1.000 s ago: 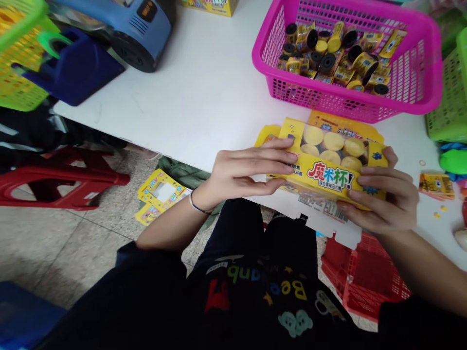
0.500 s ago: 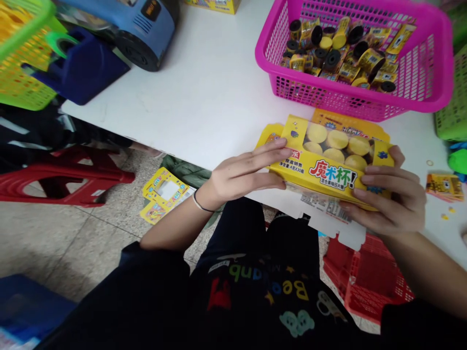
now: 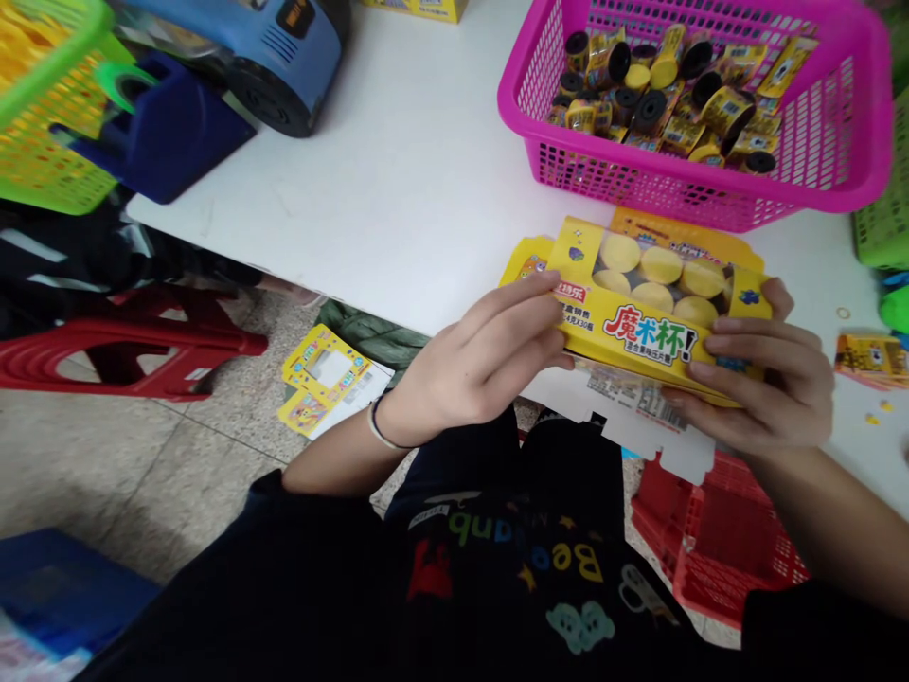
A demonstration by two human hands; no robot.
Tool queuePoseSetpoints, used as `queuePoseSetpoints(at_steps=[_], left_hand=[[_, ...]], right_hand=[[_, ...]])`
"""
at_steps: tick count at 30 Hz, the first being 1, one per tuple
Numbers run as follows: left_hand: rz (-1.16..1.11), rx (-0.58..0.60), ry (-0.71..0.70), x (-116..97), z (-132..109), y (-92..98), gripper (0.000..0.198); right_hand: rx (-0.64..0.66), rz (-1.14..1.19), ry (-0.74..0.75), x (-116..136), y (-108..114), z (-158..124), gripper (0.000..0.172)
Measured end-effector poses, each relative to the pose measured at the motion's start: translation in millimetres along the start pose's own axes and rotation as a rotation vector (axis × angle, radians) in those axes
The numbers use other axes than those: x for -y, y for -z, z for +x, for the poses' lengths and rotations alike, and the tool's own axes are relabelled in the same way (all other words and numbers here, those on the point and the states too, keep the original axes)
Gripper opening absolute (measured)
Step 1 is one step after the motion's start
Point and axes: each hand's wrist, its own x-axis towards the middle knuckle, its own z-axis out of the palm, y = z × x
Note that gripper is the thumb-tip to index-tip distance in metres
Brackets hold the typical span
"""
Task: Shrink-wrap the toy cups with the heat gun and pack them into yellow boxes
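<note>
A yellow candy box (image 3: 643, 336) with a clear window is tilted at the table's near edge, and several yellow-capped candy tubs (image 3: 651, 267) show through the window. My left hand (image 3: 483, 355) grips its left end, fingers on the printed face and the thumb mostly hidden. Around the right end my right hand (image 3: 763, 379) is closed, fingers across the front and others behind. A white flap with barcode print (image 3: 657, 426) hangs below the box. Behind it lies a yellow-orange printed card (image 3: 688, 237), partly covered.
A pink basket (image 3: 682, 180) of small candy tubs stands behind the box. Small printed packets (image 3: 872, 356) lie to the right. At the left are a blue tape dispenser (image 3: 170, 142), a blue machine (image 3: 284, 57) and a green basket (image 3: 63, 170). A red stool (image 3: 142, 350) stands below.
My left hand has curled its fingers more tightly at the box's left end, where they were stretched out before. The right hand keeps its grip, and the box has barely shifted.
</note>
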Motion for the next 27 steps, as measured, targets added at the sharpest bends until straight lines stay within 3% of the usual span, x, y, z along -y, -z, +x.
queuePoseSetpoints(at_steps=[5,7,13,20,24,27], left_hand=[[0.092,-0.177,-0.107,6,-7,-8.8,0.018],[0.086,-0.213,-0.042,5,-9,-11.1,0.021],[-0.034,-0.143,0.180,0,-10,-12.2,0.024],[0.302,-0.298,0.022,-6,-9,-15.8,0.034],[0.207,-0.340,0.065,-4,-12,-22.3,0.031],[0.145,-0.412,0.070,-4,-14,-27.1,0.033]], right_hand=[[0.000,0.009,0.000,1,0,0,0.029],[0.006,0.005,-0.011,0,0,0,0.032],[0.003,-0.014,-0.014,-1,-2,-1,0.030],[-0.021,-0.028,-0.027,1,-4,0,0.032],[-0.016,-0.028,-0.041,2,-3,1,0.029],[-0.012,-0.003,-0.033,2,-3,0,0.037]])
